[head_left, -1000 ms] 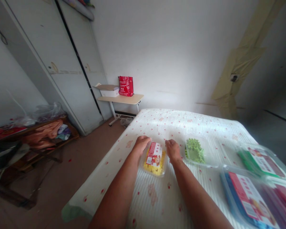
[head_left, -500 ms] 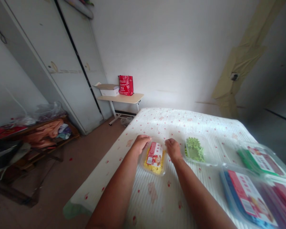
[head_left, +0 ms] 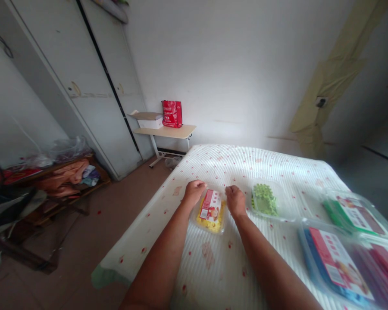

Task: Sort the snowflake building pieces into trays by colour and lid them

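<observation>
A clear plastic container [head_left: 210,223] of yellow pieces, with a red-and-white label [head_left: 211,206] on top, lies on the bed in front of me. My left hand [head_left: 194,192] pinches at its far left corner, fingers closed. At the far right corner my right hand [head_left: 235,199] is closed too, its fingertips at the rim. Just right of that hand lies a clear container [head_left: 264,199] with light green pieces, no label showing on it. The exact grip of the fingertips on the lid edge is too small to make out.
A labelled container of blue pieces [head_left: 336,262], one of green pieces [head_left: 355,215] and a pink-red one [head_left: 386,262] lie at the right of the bed [head_left: 233,163]. Beyond the bed, a small table [head_left: 177,131] bears a red bag [head_left: 172,114] and a white box [head_left: 150,122].
The view has shifted slightly. Both hands stay at the far corners of the yellow-piece container, the left fingers a little more tightly bunched.
</observation>
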Tool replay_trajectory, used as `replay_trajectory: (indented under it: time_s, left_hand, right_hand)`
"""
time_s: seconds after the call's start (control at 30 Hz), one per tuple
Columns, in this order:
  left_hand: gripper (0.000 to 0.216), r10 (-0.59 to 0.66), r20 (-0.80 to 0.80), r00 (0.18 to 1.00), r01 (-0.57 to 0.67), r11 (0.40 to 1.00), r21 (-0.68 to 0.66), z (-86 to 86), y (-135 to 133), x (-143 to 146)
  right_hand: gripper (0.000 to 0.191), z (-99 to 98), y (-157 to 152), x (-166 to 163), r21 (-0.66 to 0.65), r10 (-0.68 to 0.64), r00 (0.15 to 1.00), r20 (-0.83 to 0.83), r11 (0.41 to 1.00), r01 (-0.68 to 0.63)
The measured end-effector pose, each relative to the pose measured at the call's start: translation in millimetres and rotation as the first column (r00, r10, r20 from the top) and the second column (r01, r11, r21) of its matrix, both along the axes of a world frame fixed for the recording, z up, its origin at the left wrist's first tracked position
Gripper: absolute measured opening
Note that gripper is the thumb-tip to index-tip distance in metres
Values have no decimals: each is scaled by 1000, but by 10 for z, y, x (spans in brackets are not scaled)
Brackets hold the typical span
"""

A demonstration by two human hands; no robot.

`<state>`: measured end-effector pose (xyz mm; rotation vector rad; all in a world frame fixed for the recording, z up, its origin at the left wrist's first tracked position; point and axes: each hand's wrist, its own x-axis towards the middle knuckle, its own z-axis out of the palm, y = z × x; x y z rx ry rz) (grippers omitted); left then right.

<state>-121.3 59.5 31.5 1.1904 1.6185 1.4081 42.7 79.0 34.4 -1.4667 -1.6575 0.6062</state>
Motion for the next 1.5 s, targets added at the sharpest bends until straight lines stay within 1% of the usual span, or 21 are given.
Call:
replay_trajectory:
  time_s: [0.13, 0.23, 0.33, 0.43, 0.53, 0.63, 0.77, 0.83, 0.93, 1.1, 1.17, 1.27, 1.37, 1.43, 1.5]
  left_hand:
    - [28, -11, -72, 997, 13, 1000, 27, -7, 5, -23]
    - [30, -29, -116, 993, 31, 999, 19, 17, 5, -45]
    - [27, -53, -152, 987, 54, 999, 5, 61, 0, -66]
    - [26, -70, -170, 983, 71, 997, 1, 95, -9, -71]
    - [25, -65, -175, 982, 67, 998, 1, 101, -11, -62]
    - [23, -56, -173, 983, 58, 998, 4, 95, -4, -50]
    - [21, -52, -160, 986, 53, 999, 5, 97, -10, -34]
    - [21, -55, -145, 988, 55, 998, 1, 105, -25, -21]
    - [24, -66, -106, 992, 64, 998, -17, 117, -54, 1]
    - [27, -59, -56, 997, 58, 998, -28, 120, -73, 11]
    - [29, -50, -53, 997, 49, 998, -31, 123, -75, 1]
    - [32, -35, -56, 998, 33, 999, -40, 142, -88, -9]
    - [33, -25, -51, 998, 23, 999, -42, 184, -111, -10]
    - [36, -21, -39, 999, 19, 998, -55, 220, -134, -19]
    - [40, -4, -3, 1000, 3, 995, -101, 257, -183, -45]
  right_hand:
    - [31, -3, -16, 18, 30, 30, 998, -63, 999, -28]
    - [31, 26, -32, 28, 9, 26, 995, -100, 1000, -25]
    - [28, 72, -86, 46, -89, 38, 987, -154, 995, -52]
    - [29, 124, -179, 78, -237, 89, 967, -239, 960, -147]
    - [28, 182, -260, 116, -293, 114, 969, -221, 940, -177]
    - [25, 226, -288, 151, -289, 104, 988, -117, 948, -134]
    - [18, 230, -269, 165, -228, 108, 994, 30, 969, -99]
    - [13, 211, -256, 152, -228, 96, 994, 49, 970, -82]
    - [12, 165, -244, 116, -219, 45, 998, 34, 975, -36]
    - [14, 73, -252, 74, -70, -24, 994, 110, 997, 32]
    - [17, 54, -264, 69, -52, -25, 991, 128, 998, 32]
    - [21, 66, -292, 67, -71, -16, 994, 105, 997, 24]
    - [28, 124, -323, 78, -105, -1, 999, 40, 994, 5]
    - [31, 181, -343, 104, -159, 17, 1000, -13, 987, -19]
    - [32, 241, -376, 152, -242, 36, 996, -81, 969, -55]
